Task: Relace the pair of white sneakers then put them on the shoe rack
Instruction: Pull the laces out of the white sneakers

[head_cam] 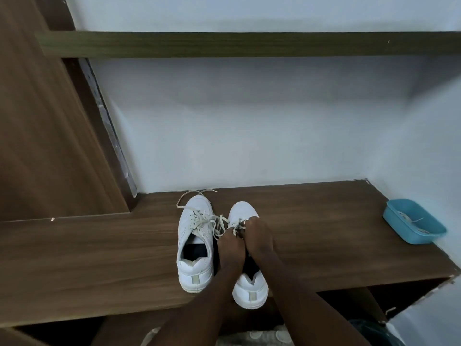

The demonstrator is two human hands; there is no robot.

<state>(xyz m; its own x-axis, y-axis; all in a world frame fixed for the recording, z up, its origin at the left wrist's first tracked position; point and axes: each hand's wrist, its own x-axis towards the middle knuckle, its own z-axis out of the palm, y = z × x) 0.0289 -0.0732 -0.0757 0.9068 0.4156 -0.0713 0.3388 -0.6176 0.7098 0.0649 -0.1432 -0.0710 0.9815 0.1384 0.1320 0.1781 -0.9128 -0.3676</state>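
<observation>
A blue plastic tub [414,221] sits on the wooden desk [311,233] at three o'clock, holding something pale. A dark beam [249,43] crosses the wall at twelve.

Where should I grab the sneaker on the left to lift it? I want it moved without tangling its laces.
Take the left sneaker by its heel collar, coming from the near side. The heel faces the person, its opening is clear, and the loose laces trail off the toe end, away from that grip.

Two white sneakers [195,242] [245,258], two hands [230,245] [258,236], one blue tub [414,221].
</observation>
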